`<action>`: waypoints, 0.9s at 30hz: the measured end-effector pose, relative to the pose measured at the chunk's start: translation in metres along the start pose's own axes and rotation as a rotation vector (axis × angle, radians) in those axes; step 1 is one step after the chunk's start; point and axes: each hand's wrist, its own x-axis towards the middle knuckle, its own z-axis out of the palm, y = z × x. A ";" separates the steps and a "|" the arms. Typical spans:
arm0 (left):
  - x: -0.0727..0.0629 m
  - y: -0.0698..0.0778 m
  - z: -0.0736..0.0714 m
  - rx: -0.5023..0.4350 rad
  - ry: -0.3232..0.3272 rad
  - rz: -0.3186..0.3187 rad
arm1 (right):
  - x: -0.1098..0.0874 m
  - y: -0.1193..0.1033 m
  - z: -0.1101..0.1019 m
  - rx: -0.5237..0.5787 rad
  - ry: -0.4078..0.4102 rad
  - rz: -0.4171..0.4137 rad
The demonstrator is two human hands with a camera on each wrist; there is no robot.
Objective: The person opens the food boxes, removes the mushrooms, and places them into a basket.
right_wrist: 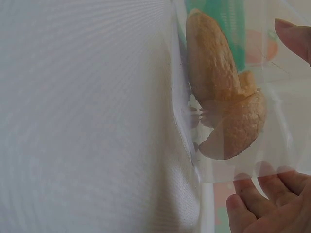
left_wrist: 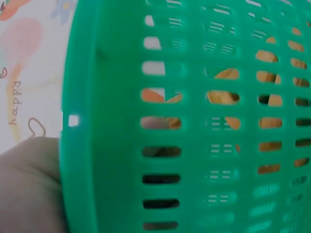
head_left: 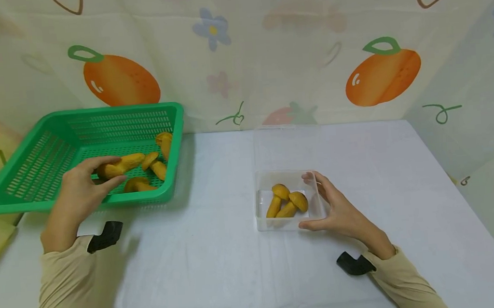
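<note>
My left hand [head_left: 80, 189] reaches over the near rim of a green plastic basket [head_left: 175, 184], thumb and fingers round a yellow-brown mushroom [head_left: 127, 162]. In the left wrist view the basket wall [left_wrist: 116, 145] hides most of that grip; mushroom pieces [left_wrist: 223, 97] show through its slots. My right hand [head_left: 336, 210] holds a clear plastic box [head_left: 263, 225] by its right side, thumb at the near corner, fingers at the far one. Two mushrooms [head_left: 279, 192] lie inside the box; the right wrist view shows their caps [right_wrist: 214, 58] through the clear wall.
Several more mushrooms [head_left: 158, 169] lie in the basket's right half. The box's clear lid [head_left: 287, 146] stands opened behind it. A white cloth [head_left: 221, 272] covers the table, and a fruit-patterned curtain [head_left: 247, 52] hangs along the back.
</note>
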 end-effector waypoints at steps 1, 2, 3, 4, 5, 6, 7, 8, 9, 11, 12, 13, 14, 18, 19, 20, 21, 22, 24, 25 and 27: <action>0.000 -0.001 0.000 0.017 -0.002 -0.004 | 0.000 0.000 0.000 -0.003 0.000 0.000; 0.000 -0.002 0.000 0.027 -0.005 -0.007 | 0.000 0.000 0.000 -0.005 -0.001 -0.002; 0.000 -0.003 0.000 0.031 -0.012 -0.010 | 0.000 0.000 0.000 -0.007 -0.001 -0.005; 0.000 -0.003 0.000 0.034 -0.019 -0.013 | 0.000 0.000 0.000 -0.007 -0.001 -0.007; 0.001 -0.004 0.000 0.035 -0.029 -0.016 | 0.000 0.000 0.000 -0.008 0.000 -0.010; 0.001 -0.004 0.000 0.036 -0.039 -0.020 | 0.000 0.000 0.000 -0.009 0.000 -0.010; 0.001 -0.004 0.001 0.036 -0.048 -0.023 | 0.000 0.000 0.000 -0.010 0.000 -0.012; 0.002 -0.004 0.001 0.036 -0.057 -0.028 | 0.000 0.001 0.000 -0.010 0.001 -0.013; 0.002 -0.004 0.001 0.039 -0.063 -0.030 | 0.000 0.001 0.000 -0.009 0.001 -0.013; 0.003 -0.004 0.001 0.047 -0.074 -0.038 | 0.000 0.001 0.000 -0.009 0.002 -0.014; 0.003 -0.004 0.000 0.049 -0.080 -0.044 | 0.000 0.001 0.000 -0.009 0.002 -0.015; 0.003 -0.004 0.000 0.053 -0.087 -0.050 | 0.000 0.001 0.001 -0.008 0.002 -0.016; 0.003 -0.003 0.000 0.058 -0.093 -0.057 | 0.000 0.001 0.001 -0.008 0.002 -0.016; 0.005 -0.002 0.000 0.066 -0.126 -0.090 | 0.000 0.001 0.001 -0.007 0.002 -0.016; 0.005 -0.002 0.000 0.067 -0.136 -0.096 | 0.000 0.001 0.001 -0.007 0.002 -0.016; 0.006 -0.002 0.000 0.068 -0.145 -0.101 | 0.000 0.001 0.001 -0.006 0.001 -0.017; 0.006 -0.002 0.000 0.068 -0.155 -0.104 | 0.000 0.001 0.001 -0.005 0.002 -0.018; 0.007 -0.001 -0.001 0.067 -0.162 -0.105 | 0.000 0.001 0.001 -0.007 0.002 -0.019; 0.007 -0.001 -0.001 0.069 -0.175 -0.105 | 0.000 0.001 0.001 -0.008 0.002 -0.020; 0.007 -0.001 -0.002 0.070 -0.177 -0.104 | 0.000 0.001 0.001 -0.009 0.002 -0.020; 0.007 -0.002 -0.002 0.064 -0.177 -0.102 | 0.000 0.001 0.001 -0.010 0.002 -0.019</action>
